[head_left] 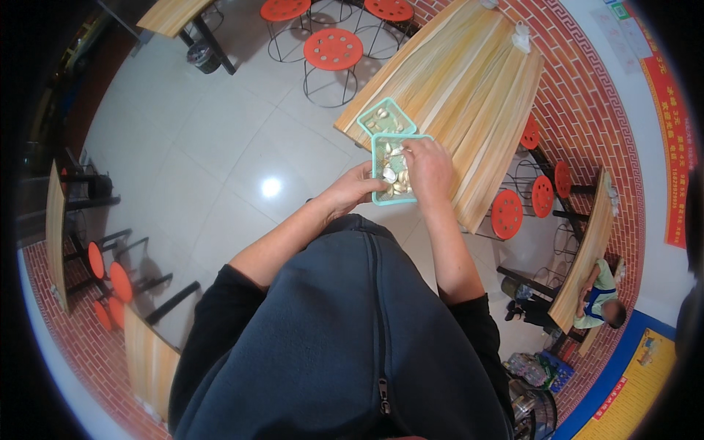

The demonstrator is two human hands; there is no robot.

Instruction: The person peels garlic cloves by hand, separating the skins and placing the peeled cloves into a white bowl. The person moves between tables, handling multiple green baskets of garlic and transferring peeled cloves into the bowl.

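My left hand (352, 190) grips the near left side of a mint-green plastic basket (375, 159), its thumb over the rim. Garlic cloves (400, 188) lie inside, mostly at the near end. My right hand (429, 165) reaches over the basket's right side, its fingertips bent down at some pale cloves or skins; whether they pinch one cannot be told. A second mint-green basket (408, 116) with some garlic (381, 113) stands on the corner of the wooden table (440, 104), touching or just behind the first one.
Red round stools (333, 49) stand beyond the table's left side, others (506, 214) to its right. A waste bin (203, 57) is under another table (170, 16). A person (599, 294) sits at a table (583, 258) on the right, by the brick-patterned wall (577, 110).
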